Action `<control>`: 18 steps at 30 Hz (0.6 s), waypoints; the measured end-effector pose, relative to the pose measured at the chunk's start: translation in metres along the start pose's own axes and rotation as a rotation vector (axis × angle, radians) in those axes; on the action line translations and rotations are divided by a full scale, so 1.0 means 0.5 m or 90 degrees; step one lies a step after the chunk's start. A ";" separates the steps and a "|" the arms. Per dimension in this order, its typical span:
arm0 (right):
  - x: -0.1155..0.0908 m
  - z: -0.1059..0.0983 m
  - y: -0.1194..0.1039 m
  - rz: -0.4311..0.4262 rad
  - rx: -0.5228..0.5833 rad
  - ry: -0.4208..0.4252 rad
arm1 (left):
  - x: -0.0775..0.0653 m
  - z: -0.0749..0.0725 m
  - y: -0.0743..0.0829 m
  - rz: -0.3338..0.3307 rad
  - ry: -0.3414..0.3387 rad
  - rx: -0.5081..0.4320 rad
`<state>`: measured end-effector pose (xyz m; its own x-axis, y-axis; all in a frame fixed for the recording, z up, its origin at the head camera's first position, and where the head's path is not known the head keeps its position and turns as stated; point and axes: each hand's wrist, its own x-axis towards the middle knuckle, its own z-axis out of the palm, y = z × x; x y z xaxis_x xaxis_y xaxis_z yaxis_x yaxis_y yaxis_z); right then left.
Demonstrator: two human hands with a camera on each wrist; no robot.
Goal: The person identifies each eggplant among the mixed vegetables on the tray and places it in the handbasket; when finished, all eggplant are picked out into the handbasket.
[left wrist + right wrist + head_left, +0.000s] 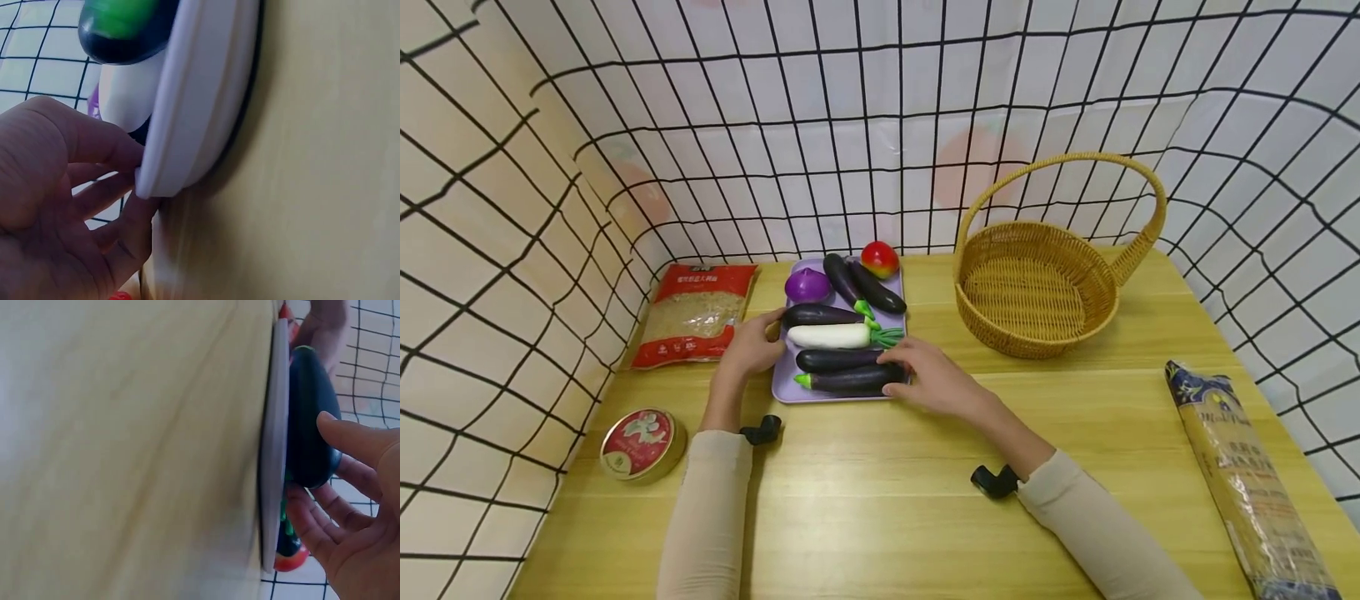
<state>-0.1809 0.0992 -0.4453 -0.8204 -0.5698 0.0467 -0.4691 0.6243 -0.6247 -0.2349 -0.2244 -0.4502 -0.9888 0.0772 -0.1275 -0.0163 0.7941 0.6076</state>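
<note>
A lilac tray (pixel 784 385) holds several dark eggplants, a white radish (pixel 829 336), a purple onion-shaped vegetable (pixel 808 286) and a red round fruit (pixel 880 259). My left hand (pixel 755 343) is at the tray's left side. In the left wrist view, its thumb and fingers (pixel 125 234) pinch the tray's rim at the corner. At the near right, my right hand (pixel 936 379) grips the end of the nearest eggplant (pixel 850 380). The right wrist view shows the thumb (pixel 350 437) on this eggplant (pixel 310 419), fingers curled round its far side.
A wicker basket (pixel 1037 337) with a tall handle stands at the back right. Left of the tray lies a red bag of pasta (pixel 692 312), with a round red tin (pixel 642 444) nearer. A long noodle pack (pixel 1251 483) lies far right. Black wire grid (pixel 850 117) encloses the table.
</note>
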 end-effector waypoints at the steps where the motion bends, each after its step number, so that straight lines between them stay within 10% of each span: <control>1: -0.003 -0.004 0.002 0.003 0.006 0.001 | 0.001 0.001 0.000 0.006 0.004 0.002; 18: -0.096 -0.158 0.066 0.036 0.022 0.118 | 0.024 0.036 0.001 0.058 0.047 -0.021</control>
<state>-0.1828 0.1894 -0.4068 -0.8931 -0.4237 0.1511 -0.4111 0.6321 -0.6568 -0.2441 -0.2123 -0.4654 -0.9945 0.1035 -0.0132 0.0711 0.7651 0.6400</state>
